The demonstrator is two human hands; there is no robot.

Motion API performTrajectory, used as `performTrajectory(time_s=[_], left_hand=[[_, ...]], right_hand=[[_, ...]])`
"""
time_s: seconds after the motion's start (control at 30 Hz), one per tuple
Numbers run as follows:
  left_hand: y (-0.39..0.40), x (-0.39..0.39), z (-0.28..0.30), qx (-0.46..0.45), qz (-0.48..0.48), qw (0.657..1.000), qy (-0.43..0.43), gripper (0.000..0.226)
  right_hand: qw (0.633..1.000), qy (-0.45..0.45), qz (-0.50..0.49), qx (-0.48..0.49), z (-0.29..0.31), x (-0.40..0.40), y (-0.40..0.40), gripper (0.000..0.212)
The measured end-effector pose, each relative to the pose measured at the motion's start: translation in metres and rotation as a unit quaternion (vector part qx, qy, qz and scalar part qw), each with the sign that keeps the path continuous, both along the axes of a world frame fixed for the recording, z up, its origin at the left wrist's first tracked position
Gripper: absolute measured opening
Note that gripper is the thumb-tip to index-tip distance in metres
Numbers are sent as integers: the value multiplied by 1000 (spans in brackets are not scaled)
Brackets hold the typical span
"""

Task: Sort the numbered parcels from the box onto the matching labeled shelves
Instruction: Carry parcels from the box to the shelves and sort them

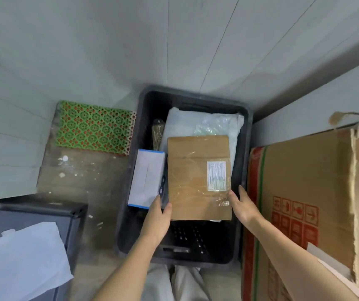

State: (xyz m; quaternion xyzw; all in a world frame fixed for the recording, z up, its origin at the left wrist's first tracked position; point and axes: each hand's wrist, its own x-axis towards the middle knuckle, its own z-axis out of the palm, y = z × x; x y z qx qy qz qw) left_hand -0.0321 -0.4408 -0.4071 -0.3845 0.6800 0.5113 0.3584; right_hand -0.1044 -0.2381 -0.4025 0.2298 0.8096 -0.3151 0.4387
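A black plastic crate (130, 192) stands on the floor and holds several parcels. On top lies a brown cardboard parcel (196, 177), wrapped in clear tape, with a white label near its right edge. My left hand (158, 220) holds its lower left edge, thumb on top. My right hand (242, 205) holds the lower right edge the same way. Beside the parcel on the left is a white box with blue ends (146, 179). Behind it lies a pale bubble-wrap bag (204, 122). The label's number is too small to read.
A large cardboard carton (300, 192) with red markings stands tight against the crate's right side. At lower left is a dark bin (44, 211) with a white sheet (20, 261) on it. A green patterned mat (94, 124) lies on the floor at the left. My legs are below the crate.
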Motion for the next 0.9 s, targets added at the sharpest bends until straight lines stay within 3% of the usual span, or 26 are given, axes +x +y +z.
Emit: performTrajectory(time_s=[0.27, 0.37, 0.47, 0.57, 0.63, 0.8, 0.9], left_hand=[[7, -16, -23, 86, 54, 994, -38, 63], [4, -18, -29, 98, 66, 991, -58, 63], [1, -23, -29, 111, 78, 988, -75, 65], [0, -28, -25, 111, 90, 986, -85, 70], [0, -29, -22, 107, 97, 986, -88, 77], [6, -35, -7, 137, 80, 984, -76, 109], [10, -37, -3, 148, 87, 983, -62, 112]], right_hand=[[991, -44, -107, -62, -27, -1, -4, 77], [986, -69, -118, -94, -23, -7, -5, 108], [977, -96, -141, -127, -18, -13, -3, 110], [978, -100, -131, -125, -16, -12, -3, 128], [983, -86, -120, -106, -11, -8, -2, 121], [987, -9, -123, -106, 8, 5, 0, 79], [985, 44, -136, -98, 18, 11, -9, 89]])
